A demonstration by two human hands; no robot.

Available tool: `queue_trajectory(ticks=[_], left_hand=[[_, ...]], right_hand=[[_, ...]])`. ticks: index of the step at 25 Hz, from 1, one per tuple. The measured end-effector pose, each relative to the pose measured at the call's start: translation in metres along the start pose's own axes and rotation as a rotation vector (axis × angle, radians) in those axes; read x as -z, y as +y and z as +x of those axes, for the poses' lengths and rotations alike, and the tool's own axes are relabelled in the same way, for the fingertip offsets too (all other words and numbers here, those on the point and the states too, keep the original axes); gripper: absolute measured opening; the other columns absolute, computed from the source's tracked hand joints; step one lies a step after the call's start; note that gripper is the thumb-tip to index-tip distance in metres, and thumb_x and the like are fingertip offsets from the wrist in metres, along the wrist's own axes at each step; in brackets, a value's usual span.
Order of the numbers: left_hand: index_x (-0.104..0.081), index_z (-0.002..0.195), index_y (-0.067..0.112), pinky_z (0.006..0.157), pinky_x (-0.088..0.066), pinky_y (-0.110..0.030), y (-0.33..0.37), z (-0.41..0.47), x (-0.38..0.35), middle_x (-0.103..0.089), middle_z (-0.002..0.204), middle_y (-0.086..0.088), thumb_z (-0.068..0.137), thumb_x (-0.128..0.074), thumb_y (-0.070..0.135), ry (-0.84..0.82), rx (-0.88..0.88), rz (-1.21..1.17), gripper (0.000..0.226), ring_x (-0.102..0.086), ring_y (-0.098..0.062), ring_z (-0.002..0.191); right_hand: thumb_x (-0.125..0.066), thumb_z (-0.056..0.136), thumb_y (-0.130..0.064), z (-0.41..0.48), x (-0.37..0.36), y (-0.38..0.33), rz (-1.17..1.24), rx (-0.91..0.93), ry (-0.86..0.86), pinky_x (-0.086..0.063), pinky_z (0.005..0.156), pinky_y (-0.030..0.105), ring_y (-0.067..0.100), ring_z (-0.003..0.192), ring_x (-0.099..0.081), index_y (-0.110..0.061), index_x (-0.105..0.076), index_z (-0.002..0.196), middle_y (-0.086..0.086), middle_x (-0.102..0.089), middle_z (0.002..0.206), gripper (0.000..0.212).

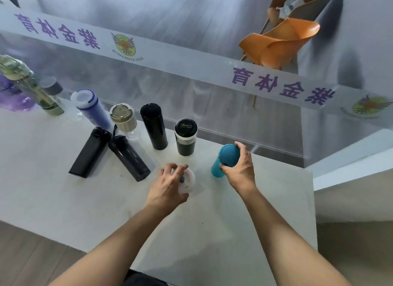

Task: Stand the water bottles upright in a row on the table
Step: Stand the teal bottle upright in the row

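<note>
My right hand (240, 170) grips the lid end of a teal bottle (225, 158) standing near the table's far right. My left hand (168, 183) closes over the top of a clear bottle with a white lid (189, 179), mostly hidden under my fingers. Behind them a row stands upright: a short black bottle with a silver band (185, 136), a tall black bottle (154, 126), a clear bottle with a beige lid (124, 119) and a blue-white bottle (90, 108). In front of that row, two black bottles (89, 151) (128, 157) are not part of it; they look laid down.
The white table (63, 190) ends at a glass wall behind the row. Further left along it stand a green bottle (29, 85), a grey-capped clear bottle (51, 86) and a purple one (12, 94). An orange chair (280, 41) is beyond the glass.
</note>
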State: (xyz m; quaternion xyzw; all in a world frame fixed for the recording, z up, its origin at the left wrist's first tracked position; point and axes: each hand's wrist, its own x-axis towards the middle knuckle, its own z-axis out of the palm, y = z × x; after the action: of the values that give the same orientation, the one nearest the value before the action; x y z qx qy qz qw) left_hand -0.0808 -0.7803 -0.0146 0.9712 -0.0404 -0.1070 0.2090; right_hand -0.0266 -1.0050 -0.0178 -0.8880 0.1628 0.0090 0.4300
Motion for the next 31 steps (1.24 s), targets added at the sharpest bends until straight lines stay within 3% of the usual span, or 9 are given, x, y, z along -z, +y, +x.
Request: queue_trajectory(ticks=[6,11,15,23,26,31], left_hand=[[-0.031,0.142,0.039,0.087,-0.049,-0.036,0.023,0.009,-0.011,-0.035,0.140,0.001,0.072,-0.079,0.036,-0.041,0.044,0.015,0.085,-0.041,-0.026,0.123],[-0.031,0.143,0.036,0.088,-0.048,-0.035,0.016,0.008,-0.013,-0.036,0.143,0.002,0.072,-0.081,0.033,-0.028,0.042,0.001,0.087,-0.041,-0.025,0.121],[-0.033,0.141,0.034,0.083,-0.047,-0.033,0.012,0.002,-0.019,-0.037,0.143,0.008,0.069,-0.082,0.030,-0.003,0.010,-0.031,0.088,-0.042,-0.024,0.118],[-0.026,0.147,0.036,0.098,-0.046,-0.037,0.006,-0.003,-0.022,-0.033,0.150,0.010,0.069,-0.084,0.029,-0.002,-0.005,-0.102,0.097,-0.039,-0.024,0.126],[-0.020,0.149,0.040,0.104,-0.043,-0.040,0.001,-0.007,-0.023,-0.026,0.153,0.006,0.069,-0.085,0.031,-0.012,0.002,-0.133,0.104,-0.034,-0.024,0.132],[-0.025,0.150,0.035,0.106,-0.041,-0.039,-0.010,-0.013,-0.021,-0.035,0.149,0.002,0.072,-0.081,0.033,0.056,-0.017,-0.103,0.096,-0.038,-0.025,0.129]], right_hand=[[-0.085,0.070,-0.010,0.025,-0.006,-0.006,-0.012,0.064,-0.076,-0.043,0.104,0.028,0.020,0.117,-0.053,-0.027,-0.042,0.143,0.003,-0.049,0.131,0.086],[-0.084,0.070,-0.008,0.039,-0.012,-0.009,-0.024,0.120,-0.097,-0.039,0.101,0.021,0.019,0.118,-0.053,-0.026,-0.043,0.143,0.005,-0.048,0.135,0.086],[-0.084,0.070,-0.009,0.043,-0.014,-0.008,-0.051,0.145,-0.091,-0.043,0.101,0.025,0.020,0.116,-0.054,-0.028,-0.041,0.143,0.005,-0.048,0.135,0.086],[-0.083,0.075,-0.012,0.043,-0.017,-0.007,-0.069,0.169,-0.069,-0.040,0.101,0.024,0.022,0.120,-0.053,-0.026,-0.039,0.146,0.005,-0.048,0.137,0.085],[-0.085,0.075,-0.018,0.041,-0.017,-0.006,-0.082,0.158,-0.067,-0.043,0.103,0.029,0.024,0.124,-0.053,-0.028,-0.036,0.148,0.006,-0.048,0.139,0.089],[-0.086,0.074,-0.031,0.011,-0.002,0.002,-0.140,0.135,-0.028,-0.033,0.112,0.031,0.024,0.132,-0.043,-0.029,-0.026,0.155,0.009,-0.043,0.142,0.101]])
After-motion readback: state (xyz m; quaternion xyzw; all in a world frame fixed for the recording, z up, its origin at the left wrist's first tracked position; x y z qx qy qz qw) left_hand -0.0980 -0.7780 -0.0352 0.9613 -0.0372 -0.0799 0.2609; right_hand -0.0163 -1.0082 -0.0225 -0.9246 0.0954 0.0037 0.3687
